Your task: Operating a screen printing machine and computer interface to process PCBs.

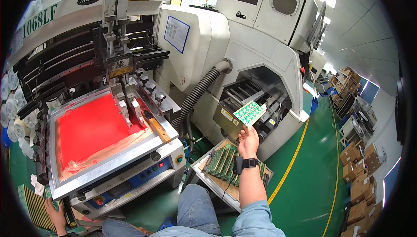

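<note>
"What is at the far left?"

"The left hand point(55, 215) lies at a stack of thin green circuit boards with yellowish stripes point(32, 206). Its fingers touch the edge, but whether they pinch a board, I cannot tell."

"And more to the right?"

"A flat red screen point(95, 128) in a silver metal frame point(116, 166); no hand touches it. After it, green boards in slanting rows point(221, 163) lie on a low white bench point(199, 166)."

"Where is the lifted one?"

"The rectangular green-and-white circuit panel point(249, 113) is raised in the right hand point(248, 140), before the big white machine point(256, 52). The fingers pinch its near edge."

"How will it handle?"

"I judge it light and rather stiff, maybe smooth on its faces, and it could crack when bent. It is better to hold only the edges, away from the pattern."
</note>
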